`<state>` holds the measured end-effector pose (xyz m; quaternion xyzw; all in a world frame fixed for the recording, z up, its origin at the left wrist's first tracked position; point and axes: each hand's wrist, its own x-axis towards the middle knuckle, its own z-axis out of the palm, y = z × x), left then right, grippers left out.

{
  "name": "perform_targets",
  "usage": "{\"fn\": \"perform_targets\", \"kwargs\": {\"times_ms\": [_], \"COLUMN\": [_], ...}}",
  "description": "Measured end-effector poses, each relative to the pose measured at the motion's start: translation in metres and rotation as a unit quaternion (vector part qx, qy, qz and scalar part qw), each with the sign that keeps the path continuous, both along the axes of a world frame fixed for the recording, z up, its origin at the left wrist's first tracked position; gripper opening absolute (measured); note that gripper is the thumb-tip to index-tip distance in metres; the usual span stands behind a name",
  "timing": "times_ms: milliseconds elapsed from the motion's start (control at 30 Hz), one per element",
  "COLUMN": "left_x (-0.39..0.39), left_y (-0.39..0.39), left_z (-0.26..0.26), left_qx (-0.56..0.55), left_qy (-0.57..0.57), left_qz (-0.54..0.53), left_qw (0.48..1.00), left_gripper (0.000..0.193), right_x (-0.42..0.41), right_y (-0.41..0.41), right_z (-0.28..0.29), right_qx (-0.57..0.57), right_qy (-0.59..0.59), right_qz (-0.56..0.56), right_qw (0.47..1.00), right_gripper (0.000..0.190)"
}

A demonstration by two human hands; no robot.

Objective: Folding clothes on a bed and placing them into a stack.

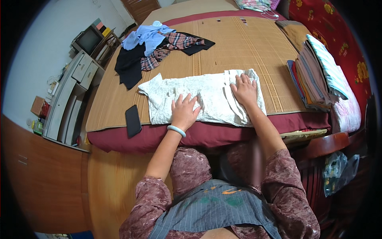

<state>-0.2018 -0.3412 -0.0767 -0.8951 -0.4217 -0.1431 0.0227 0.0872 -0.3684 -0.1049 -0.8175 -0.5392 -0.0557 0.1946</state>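
A white patterned garment (pixel 212 98) lies spread along the near edge of the bed, one sleeve-like end at the left and layered, folded fabric at the right. My left hand (pixel 184 112) rests palm down on its middle, fingers apart, a pale bangle around the wrist. Flat on the right part of the garment is my right hand (pixel 245 89), fingers slightly spread, beside a folded strip of cloth. Neither hand grips the fabric.
Left of the garment, a black smartphone (pixel 133 121) lies on the bamboo mat (pixel 238 44). Rumpled clothes (pixel 149 44) lie at the far left, and a stack of folded clothes (pixel 316 74) stands at the right. A wooden chair (pixel 325 145) is near the bed's right corner.
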Motion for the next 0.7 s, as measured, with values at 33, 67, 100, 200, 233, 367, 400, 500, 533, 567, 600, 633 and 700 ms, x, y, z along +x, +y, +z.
{"fn": "perform_targets", "kwargs": {"times_ms": [33,67,100,200,233,367,400,500,533,567,600,633,700], "left_x": [0.002,0.003,0.004,0.008,0.010,0.005,0.007,0.012,0.016,0.021,0.018,0.018,0.014], "left_y": [-0.003,-0.005,-0.006,-0.006,-0.005,0.001,0.003,0.004,0.004,0.004,0.005,0.006,0.006], "left_z": [-0.003,-0.005,-0.003,0.006,0.009,0.012,0.013,0.017,0.017,0.017,0.018,0.018,0.020], "left_qx": [0.001,-0.021,-0.043,-0.105,-0.137,-0.178,-0.192,-0.211,-0.212,-0.214,-0.215,-0.216,-0.220], "left_qy": [-0.003,0.021,0.045,0.048,0.050,0.044,0.048,0.045,0.040,0.048,0.057,0.067,0.067], "left_qz": [0.001,0.020,0.040,0.057,0.065,0.086,0.094,0.098,0.091,0.088,0.094,0.098,0.105], "left_qw": [1.000,0.999,0.997,0.992,0.987,0.979,0.976,0.971,0.972,0.972,0.970,0.969,0.968], "left_gripper": [0.054,0.058,0.061,0.075,0.083,0.097,0.103,0.103,0.103,0.105,0.107,0.110,0.110], "right_x": [0.003,0.004,0.003,0.002,0.003,-0.014,-0.013,-0.010,-0.006,0.000,-0.005,-0.010,-0.023], "right_y": [0.000,-0.001,-0.001,-0.002,-0.003,-0.005,-0.005,0.001,0.003,0.004,0.006,0.007,0.010], "right_z": [-0.002,-0.004,-0.003,-0.001,0.000,0.012,0.010,0.005,0.001,-0.002,0.002,0.005,0.017], "right_qx": [0.000,-0.001,0.000,-0.003,0.004,0.036,0.071,0.098,0.076,0.071,0.051,0.031,-0.006], "right_qy": [-0.002,-0.004,-0.006,-0.005,-0.009,-0.056,-0.099,-0.108,-0.099,-0.080,-0.062,-0.043,0.001], "right_qz": [-0.006,-0.009,-0.007,-0.001,-0.007,-0.036,-0.030,0.037,0.039,0.028,0.015,0.000,-0.015], "right_qw": [1.000,1.000,1.000,1.000,1.000,0.997,0.992,0.989,0.991,0.994,0.997,0.999,1.000], "right_gripper": [0.063,0.064,0.064,0.063,0.063,0.064,0.065,0.045,0.034,0.029,0.032,0.034,0.043]}}
